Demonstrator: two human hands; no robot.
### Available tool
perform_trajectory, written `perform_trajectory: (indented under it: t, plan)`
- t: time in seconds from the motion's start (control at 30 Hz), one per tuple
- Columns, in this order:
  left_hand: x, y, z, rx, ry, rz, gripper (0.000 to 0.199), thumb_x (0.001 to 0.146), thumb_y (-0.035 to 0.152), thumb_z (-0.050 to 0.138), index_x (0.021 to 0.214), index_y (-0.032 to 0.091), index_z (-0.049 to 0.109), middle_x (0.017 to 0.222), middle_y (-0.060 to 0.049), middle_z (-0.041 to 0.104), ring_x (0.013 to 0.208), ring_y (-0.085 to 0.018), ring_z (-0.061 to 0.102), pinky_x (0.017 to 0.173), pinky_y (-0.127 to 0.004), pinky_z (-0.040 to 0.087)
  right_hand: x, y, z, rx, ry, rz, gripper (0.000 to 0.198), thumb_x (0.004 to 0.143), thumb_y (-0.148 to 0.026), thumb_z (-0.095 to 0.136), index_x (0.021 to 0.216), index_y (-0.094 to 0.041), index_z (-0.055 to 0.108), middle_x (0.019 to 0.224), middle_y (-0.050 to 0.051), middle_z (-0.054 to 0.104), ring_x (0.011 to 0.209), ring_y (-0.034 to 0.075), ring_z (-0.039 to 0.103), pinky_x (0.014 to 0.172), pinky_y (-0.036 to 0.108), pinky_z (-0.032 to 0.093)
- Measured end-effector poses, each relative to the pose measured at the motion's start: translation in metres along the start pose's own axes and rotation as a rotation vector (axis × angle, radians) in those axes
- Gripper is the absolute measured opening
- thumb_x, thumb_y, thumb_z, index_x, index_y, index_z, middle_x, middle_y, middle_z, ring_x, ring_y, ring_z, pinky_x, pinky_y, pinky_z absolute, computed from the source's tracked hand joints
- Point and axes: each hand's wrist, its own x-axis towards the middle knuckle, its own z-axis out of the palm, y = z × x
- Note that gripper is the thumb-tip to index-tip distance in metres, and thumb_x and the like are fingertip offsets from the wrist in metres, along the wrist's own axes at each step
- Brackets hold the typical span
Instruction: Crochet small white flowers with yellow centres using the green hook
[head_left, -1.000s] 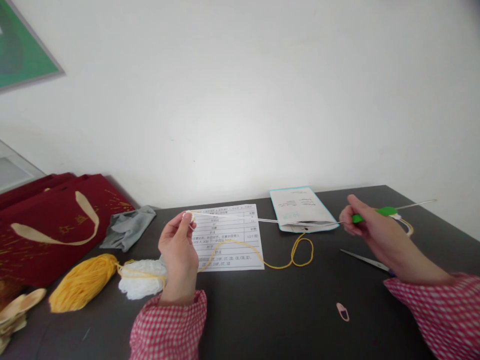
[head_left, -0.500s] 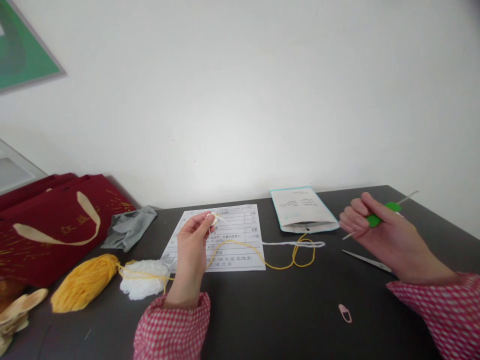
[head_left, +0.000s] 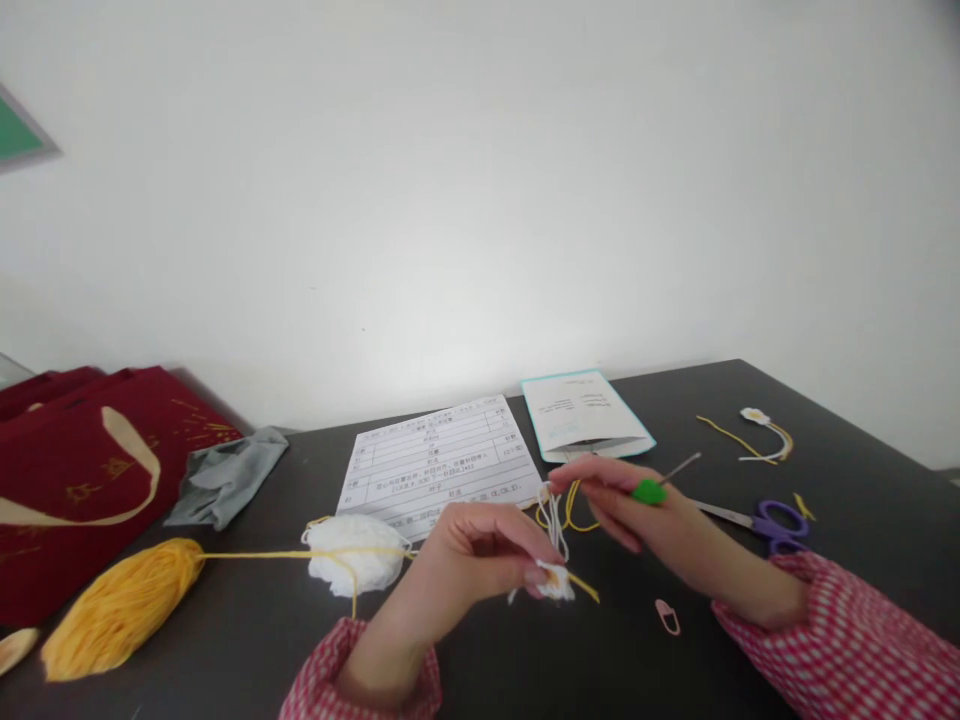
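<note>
Between thumb and fingertips, my left hand [head_left: 480, 550] pinches a small white crochet piece [head_left: 556, 583] with a yellow centre. A short yellow yarn tail sticks out to its right. Beyond it, my right hand [head_left: 626, 500] has its fingers reaching left beside loose white yarn strands [head_left: 553, 525]; whether they grip the strands I cannot tell. A crochet hook [head_left: 649, 491] with a green handle is tucked in that right hand, its metal shaft pointing up and right. Yellow yarn runs from a yellow skein [head_left: 124, 610] across a white yarn ball [head_left: 356, 558] toward my left hand.
A printed pattern sheet [head_left: 442, 455] and a white pouch [head_left: 585, 410] lie behind the hands. At right are purple-handled scissors [head_left: 780, 520], a small white-and-yellow crochet piece [head_left: 754, 416] and a pink stitch marker [head_left: 667, 617]. A red gift bag [head_left: 67, 480] and grey cloth [head_left: 229, 475] stand left.
My hands have come together: the left moved right and down with the crochet piece, the right moved left with the hook. The view has shifted right, bringing the scissors' handles into sight.
</note>
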Motion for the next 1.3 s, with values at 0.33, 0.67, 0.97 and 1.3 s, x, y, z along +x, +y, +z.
perform_trajectory:
  t: [0.33, 0.67, 0.97, 1.3]
  plan:
    - [-0.005, 0.0, 0.01, 0.257, 0.112, 0.155, 0.009, 0.07, 0.02, 0.082, 0.072, 0.029, 0.082, 0.073, -0.003, 0.067, 0.066, -0.013, 0.058, 0.06, -0.025, 0.043, -0.015, 0.011, 0.025, 0.012, -0.166, 0.149, 0.03, 0.075, -0.038, 0.081, 0.102, -0.025, 0.076, 0.069, -0.005, 0.061, 0.046, 0.006, 0.036, 0.043, 0.022, 0.029]
    - [0.0, -0.008, 0.012, 0.141, 0.131, 0.058, 0.009, 0.067, 0.03, 0.084, 0.072, 0.024, 0.08, 0.068, -0.004, 0.069, 0.06, -0.014, 0.056, 0.057, -0.026, 0.04, -0.015, 0.021, 0.03, 0.131, -0.159, 0.284, 0.031, 0.063, -0.041, 0.089, 0.068, -0.019, 0.068, 0.053, -0.008, 0.05, 0.045, 0.005, 0.034, 0.046, 0.022, 0.031]
    - [0.002, -0.012, 0.009, 0.074, 0.188, 0.0, 0.015, 0.061, 0.034, 0.089, 0.065, 0.024, 0.079, 0.066, 0.002, 0.053, 0.064, -0.011, 0.046, 0.062, -0.025, 0.035, -0.015, 0.029, 0.035, 0.187, -0.123, 0.294, 0.039, 0.056, -0.032, 0.092, 0.084, -0.02, 0.069, 0.067, -0.007, 0.057, 0.055, 0.007, 0.045, 0.054, 0.023, 0.038]
    - [-0.001, -0.006, 0.011, -0.117, 0.148, -0.082, 0.013, 0.064, 0.028, 0.088, 0.066, 0.021, 0.077, 0.073, 0.0, 0.063, 0.068, -0.01, 0.056, 0.066, -0.023, 0.042, -0.015, 0.025, 0.037, 0.183, -0.133, 0.31, 0.037, 0.056, -0.043, 0.091, 0.061, -0.018, 0.064, 0.054, -0.007, 0.055, 0.051, 0.008, 0.041, 0.053, 0.024, 0.035]
